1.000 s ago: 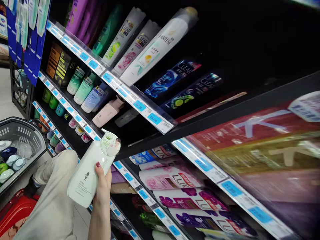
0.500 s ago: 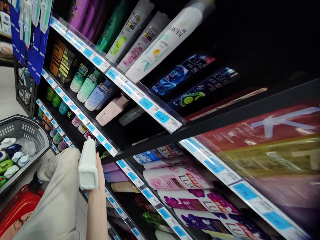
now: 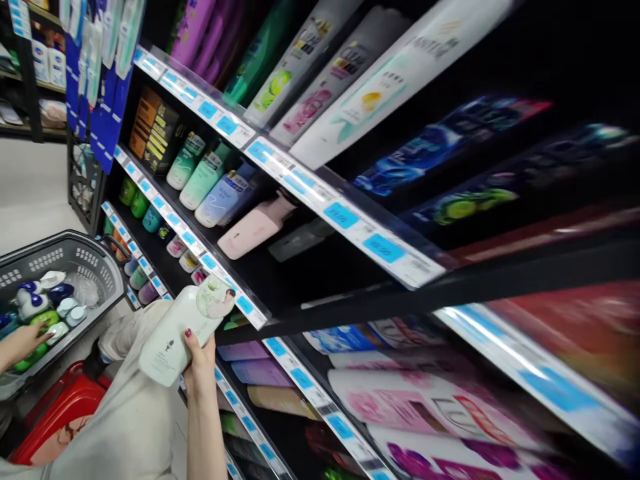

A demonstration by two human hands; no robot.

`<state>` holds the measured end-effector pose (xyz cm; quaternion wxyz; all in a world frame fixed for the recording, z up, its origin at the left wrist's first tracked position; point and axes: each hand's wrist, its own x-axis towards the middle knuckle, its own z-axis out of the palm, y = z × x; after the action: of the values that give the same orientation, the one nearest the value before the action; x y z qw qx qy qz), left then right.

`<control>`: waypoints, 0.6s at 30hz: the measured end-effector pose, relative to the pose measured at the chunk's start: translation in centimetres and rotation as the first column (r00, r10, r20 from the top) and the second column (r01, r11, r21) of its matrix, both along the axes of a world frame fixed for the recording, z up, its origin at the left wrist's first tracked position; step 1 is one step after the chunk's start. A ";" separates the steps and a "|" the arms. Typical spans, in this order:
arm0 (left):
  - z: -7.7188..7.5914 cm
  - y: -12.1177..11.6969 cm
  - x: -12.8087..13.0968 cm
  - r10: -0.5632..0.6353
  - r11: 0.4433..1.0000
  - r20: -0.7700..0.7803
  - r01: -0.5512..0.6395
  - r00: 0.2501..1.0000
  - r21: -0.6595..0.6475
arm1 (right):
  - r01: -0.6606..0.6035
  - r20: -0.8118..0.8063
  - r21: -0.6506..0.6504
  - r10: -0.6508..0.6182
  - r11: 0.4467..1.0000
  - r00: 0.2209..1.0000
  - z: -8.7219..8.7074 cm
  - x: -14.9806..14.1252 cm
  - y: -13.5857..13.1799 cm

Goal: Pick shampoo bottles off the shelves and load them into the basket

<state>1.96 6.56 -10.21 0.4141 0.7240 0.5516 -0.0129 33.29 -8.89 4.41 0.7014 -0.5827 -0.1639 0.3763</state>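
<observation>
My right hand [image 3: 201, 357] is closed around a pale green bottle [image 3: 170, 343], thumb with red nail across its front. The bottle is tilted, with a small dark emblem on its face and a round leafy label near its top end. It is held above my leg, in front of the shelves. At the left edge, my left hand [image 3: 25, 347] reaches over the grey shopping basket [image 3: 107, 267], fingers stretched out beside a green bottle [image 3: 47, 319]. Whether the fingertips touch that bottle I cannot tell. Several white, blue and green bottles lie in the basket.
Slanting in view, dark shelves carry a pale pink pump bottle [image 3: 253, 230], mint and blue bottles [image 3: 203, 177], and a white Pantene bottle [image 3: 370, 100]. Lux bottles [image 3: 425, 407] lie lower right. A red plastic object [image 3: 75, 407] is by my leg. Toothbrush packs [image 3: 110, 40] hang upper left.
My right hand has turned the pale green bottle, so its labelled face shows instead of its base. My left hand has come into view over the basket. The view has shifted left.
</observation>
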 end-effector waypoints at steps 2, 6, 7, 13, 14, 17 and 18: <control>2.9 -0.2 0.9 0.050 0.999 0.213 -0.049 0.976 -0.009 | -0.127 0.202 0.023 0.120 0.992 0.972 -1.1 0.2 0.8; 9.9 -0.6 1.5 0.163 0.983 0.529 -0.182 0.833 -0.016 | -0.436 0.508 -0.152 0.449 0.887 0.735 -3.0 -1.0 4.5; 11.8 -0.8 1.6 0.145 0.982 0.651 -0.190 0.745 -0.002 | -0.501 0.536 -0.203 0.524 0.841 0.662 -3.5 -1.7 5.7; 18.3 -0.7 3.0 -0.202 0.888 -0.038 0.200 0.979 0.413 | -0.807 0.538 -0.325 0.798 0.493 0.270 -7.2 -5.8 12.4; 18.1 -0.6 3.4 -0.217 0.870 -0.157 0.264 0.963 0.416 | -0.831 0.536 -0.324 0.812 0.452 0.233 -7.9 -6.2 13.2; 16.6 -0.3 4.4 -0.189 0.852 -0.331 0.322 0.925 0.413 | -0.870 0.515 -0.301 0.834 0.390 0.196 -9.6 -7.1 14.7; 16.1 -0.2 4.7 -0.174 0.849 -0.369 0.329 0.913 0.414 | -0.878 0.505 -0.291 0.840 0.380 0.196 -10.1 -7.2 15.0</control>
<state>6.65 6.40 5.90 0.1276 0.8571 0.4965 -0.0508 26.06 6.07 -5.67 0.3008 -0.4520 -0.6760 0.4982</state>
